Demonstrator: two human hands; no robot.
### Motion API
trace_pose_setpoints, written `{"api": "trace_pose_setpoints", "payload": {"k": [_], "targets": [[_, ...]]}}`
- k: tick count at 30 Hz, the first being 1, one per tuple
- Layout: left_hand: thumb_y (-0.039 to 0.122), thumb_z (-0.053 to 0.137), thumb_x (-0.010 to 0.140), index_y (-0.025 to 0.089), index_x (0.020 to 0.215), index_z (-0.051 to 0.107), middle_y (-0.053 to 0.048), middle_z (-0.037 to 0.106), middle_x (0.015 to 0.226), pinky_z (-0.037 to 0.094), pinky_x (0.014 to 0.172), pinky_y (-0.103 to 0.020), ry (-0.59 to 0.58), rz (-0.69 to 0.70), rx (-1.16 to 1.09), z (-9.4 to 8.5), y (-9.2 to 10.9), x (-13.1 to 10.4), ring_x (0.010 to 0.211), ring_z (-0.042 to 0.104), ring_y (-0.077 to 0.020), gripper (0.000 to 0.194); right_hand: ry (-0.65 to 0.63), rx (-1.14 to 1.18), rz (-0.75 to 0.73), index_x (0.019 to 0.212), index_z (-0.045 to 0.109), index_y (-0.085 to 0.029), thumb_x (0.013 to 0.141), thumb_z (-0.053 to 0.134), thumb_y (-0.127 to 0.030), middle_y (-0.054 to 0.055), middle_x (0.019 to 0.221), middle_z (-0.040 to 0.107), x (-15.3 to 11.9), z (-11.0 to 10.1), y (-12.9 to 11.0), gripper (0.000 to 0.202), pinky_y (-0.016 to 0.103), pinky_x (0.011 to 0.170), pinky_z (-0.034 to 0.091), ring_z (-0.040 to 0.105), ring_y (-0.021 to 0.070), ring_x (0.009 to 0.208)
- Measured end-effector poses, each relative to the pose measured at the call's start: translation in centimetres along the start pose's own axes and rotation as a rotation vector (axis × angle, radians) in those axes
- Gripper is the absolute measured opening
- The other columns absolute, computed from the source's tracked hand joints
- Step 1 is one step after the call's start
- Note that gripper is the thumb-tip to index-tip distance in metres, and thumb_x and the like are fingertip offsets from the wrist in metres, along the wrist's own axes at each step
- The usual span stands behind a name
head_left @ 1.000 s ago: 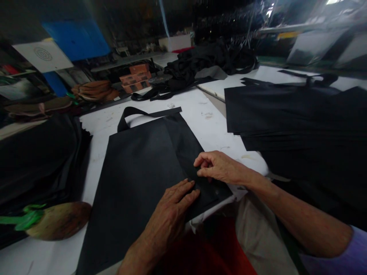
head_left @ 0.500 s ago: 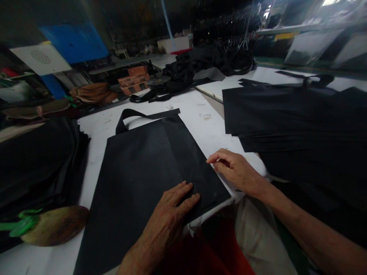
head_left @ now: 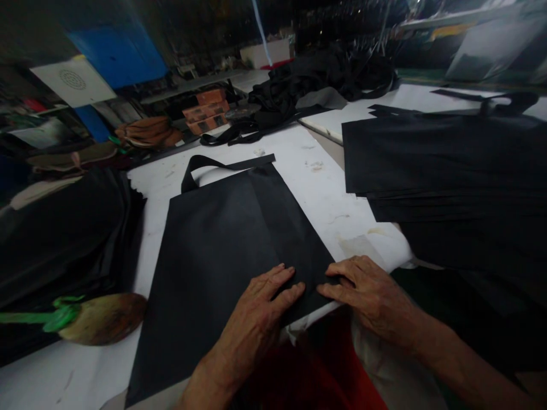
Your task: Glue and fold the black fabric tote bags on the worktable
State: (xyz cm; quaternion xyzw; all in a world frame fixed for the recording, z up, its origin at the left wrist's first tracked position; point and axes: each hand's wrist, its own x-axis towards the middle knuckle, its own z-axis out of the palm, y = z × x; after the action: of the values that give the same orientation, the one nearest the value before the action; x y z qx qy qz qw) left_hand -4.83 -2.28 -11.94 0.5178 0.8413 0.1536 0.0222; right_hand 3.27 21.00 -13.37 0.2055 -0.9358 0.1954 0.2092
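Observation:
A black fabric tote bag (head_left: 217, 245) lies flat on the white tabletop, its strap handle (head_left: 205, 162) looped out beyond the far edge. My left hand (head_left: 265, 302) rests palm down on the bag near its near right part, fingers stretched out. At the near right corner of the bag is my right hand (head_left: 363, 290), thumb and fingers bent over the edge and gripping the fabric. The corner itself is hidden under that hand.
Stacked black fabric pieces (head_left: 444, 159) lie to the right, and another black pile (head_left: 64, 228) to the left. A brownish rounded object with a green tie (head_left: 105, 319) sits beside the bag. Farther back are a heap of black straps (head_left: 316, 85) and orange-brown boxes (head_left: 207, 114).
My right hand has come from beside the bag's right edge down onto its near right corner. My left hand stays flat on the bag. The view has shifted slightly.

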Motion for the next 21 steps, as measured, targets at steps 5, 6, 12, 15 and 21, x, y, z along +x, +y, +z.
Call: {"api": "trace_pose_setpoints", "payload": {"k": [5,6,12,15,21], "targets": [[-0.001,0.035,0.082,0.022,0.117,0.056,-0.007,0.056,0.127,0.045,0.098,-0.04,0.016,0.0,-0.117,-0.9,-0.5,0.2,0.123,0.046,-0.0177,0.047,0.029,-0.004,-0.011,0.102,0.066,-0.023,0.087,0.037,-0.003,0.01,0.099,0.061,-0.4,0.5,0.2,0.038,0.037,0.073,0.044,0.054,0.0212,0.086],[-0.002,0.034,0.082,0.021,0.116,0.057,-0.007,0.057,0.126,0.045,0.098,-0.04,0.014,0.01,-0.124,-1.0,-0.6,0.2,0.123,0.046,-0.0177,0.047,0.027,-0.003,-0.008,0.102,0.066,-0.023,0.088,0.037,-0.003,0.01,0.099,0.06,-0.4,0.6,0.2,0.038,0.038,0.073,0.043,0.054,0.0212,0.086],[-0.001,0.037,0.083,0.024,0.121,0.054,-0.005,0.053,0.131,0.042,0.1,-0.039,-0.042,0.026,-0.077,-1.2,-0.9,-0.4,0.128,0.04,-0.0182,0.049,0.023,-0.04,-0.03,0.102,0.067,-0.024,0.086,0.037,-0.003,0.011,0.1,0.062,-0.5,0.4,0.3,0.04,0.036,0.073,0.044,0.055,0.0217,0.088],[-0.002,0.037,0.083,0.026,0.12,0.054,-0.004,0.052,0.132,0.042,0.1,-0.039,-0.044,0.026,-0.069,-1.1,-1.0,-0.7,0.129,0.039,-0.0183,0.049,0.015,-0.032,-0.027,0.102,0.067,-0.025,0.085,0.037,-0.002,0.01,0.1,0.062,-0.5,0.2,0.3,0.041,0.036,0.074,0.044,0.056,0.021,0.088],[0.002,0.037,0.086,0.025,0.118,0.056,-0.004,0.055,0.129,0.042,0.099,-0.039,-0.009,0.026,-0.103,-0.8,-1.4,-0.7,0.126,0.043,-0.0175,0.043,0.001,-0.003,0.008,0.102,0.067,-0.026,0.087,0.037,-0.004,0.01,0.101,0.062,-0.6,0.3,0.2,0.04,0.037,0.073,0.044,0.055,0.021,0.088]]}}
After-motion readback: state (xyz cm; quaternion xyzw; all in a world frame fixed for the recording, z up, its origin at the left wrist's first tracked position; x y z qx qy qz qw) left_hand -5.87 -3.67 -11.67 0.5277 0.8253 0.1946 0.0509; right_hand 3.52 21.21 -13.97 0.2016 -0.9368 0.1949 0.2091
